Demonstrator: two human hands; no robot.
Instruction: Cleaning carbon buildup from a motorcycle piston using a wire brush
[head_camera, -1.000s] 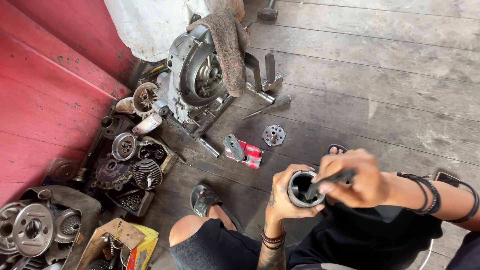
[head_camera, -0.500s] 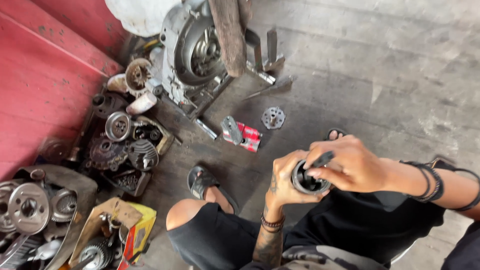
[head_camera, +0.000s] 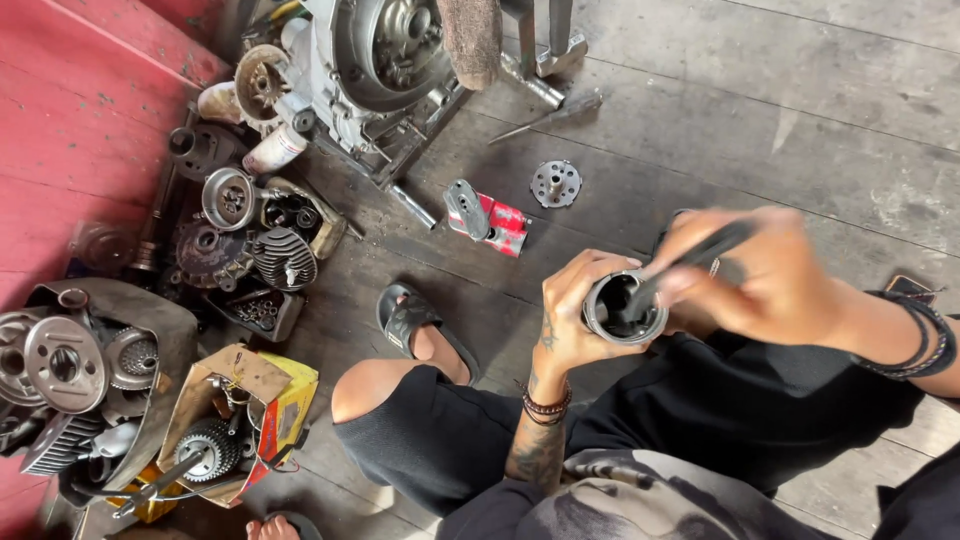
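Left hand (head_camera: 570, 320) cups metal cylinder (head_camera: 622, 308) | right hand (head_camera: 765, 275) pokes dark tool (head_camera: 680, 268) inside

The single head camera is looking steeply down from above, close over the person's lap. It is facing the grey wooden plank floor (head_camera: 760, 130). No second view is sharing the scene.

The right hand (head_camera: 760, 285) is smeared by motion blur, so its fingers (head_camera: 690, 275) and the dark tool (head_camera: 685, 265) they pinch lose their outlines, and the tool's tip is hidden inside the metal cylinder (head_camera: 622, 308). The left hand's fingers (head_camera: 580, 285) cover the cylinder's near wall. The engine (head_camera: 390, 60), far beyond the fingertips, is cut off by the top edge.
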